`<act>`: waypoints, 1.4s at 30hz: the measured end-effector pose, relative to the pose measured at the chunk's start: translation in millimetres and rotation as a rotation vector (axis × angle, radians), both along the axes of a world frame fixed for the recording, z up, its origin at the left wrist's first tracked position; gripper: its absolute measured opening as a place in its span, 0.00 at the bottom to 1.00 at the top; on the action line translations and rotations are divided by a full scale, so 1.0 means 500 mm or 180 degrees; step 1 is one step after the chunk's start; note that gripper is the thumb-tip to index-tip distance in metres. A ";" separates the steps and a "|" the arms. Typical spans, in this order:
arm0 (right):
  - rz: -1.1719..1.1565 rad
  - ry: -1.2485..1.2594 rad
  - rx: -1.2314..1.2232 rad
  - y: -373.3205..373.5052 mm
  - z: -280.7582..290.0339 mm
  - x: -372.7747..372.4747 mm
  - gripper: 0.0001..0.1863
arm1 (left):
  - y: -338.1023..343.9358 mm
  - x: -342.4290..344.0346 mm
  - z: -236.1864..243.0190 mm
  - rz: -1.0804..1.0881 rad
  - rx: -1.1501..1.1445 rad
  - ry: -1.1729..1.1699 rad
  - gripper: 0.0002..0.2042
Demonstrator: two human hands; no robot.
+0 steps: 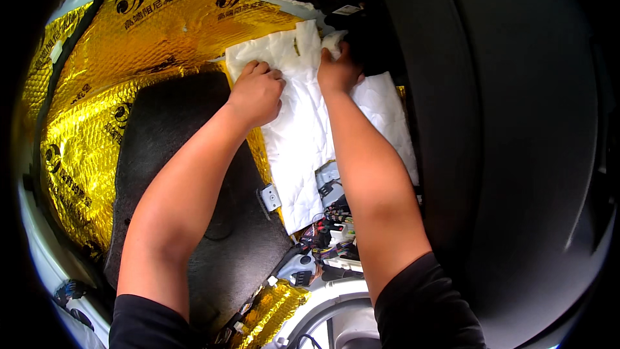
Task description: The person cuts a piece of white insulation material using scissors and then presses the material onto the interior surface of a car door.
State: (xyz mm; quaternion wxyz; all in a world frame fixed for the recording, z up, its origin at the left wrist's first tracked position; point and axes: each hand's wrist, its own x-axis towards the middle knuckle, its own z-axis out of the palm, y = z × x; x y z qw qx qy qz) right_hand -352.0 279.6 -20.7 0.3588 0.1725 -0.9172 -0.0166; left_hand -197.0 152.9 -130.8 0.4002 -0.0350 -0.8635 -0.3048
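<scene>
A sheet of white fibre padding (297,148) lies over the gold foil-faced matting of a stripped car interior, with a cut-out in its lower part. My left hand (257,94) rests on its upper left part, fingers curled into the soft material. At the top right edge, my right hand (339,74) has its thumb and fingers closed on a bunched bit of the padding; its far fingers fade into shadow. Part of the padding to the right passes behind my right forearm.
Gold foil matting (187,32) covers the metal at left and back. A black mat (194,200) lies under my left forearm. Coloured wiring (332,223) and a metal bracket (269,198) sit below the padding. A large dark panel (510,136) fills the right side.
</scene>
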 end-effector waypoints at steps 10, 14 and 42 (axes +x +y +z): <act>-0.0114 0.0088 -0.0001 0.011 0.002 -0.028 0.24 | -0.009 -0.001 0.009 -0.0060 0.0053 -0.0127 0.14; -0.0060 0.0214 0.0007 0.014 0.000 -0.032 0.25 | -0.003 -0.003 0.007 -0.0118 0.0030 -0.0290 0.15; 0.0408 0.0058 0.0398 0.038 0.017 -0.044 0.24 | -0.001 -0.012 -0.011 -0.0086 -0.0020 -0.0321 0.14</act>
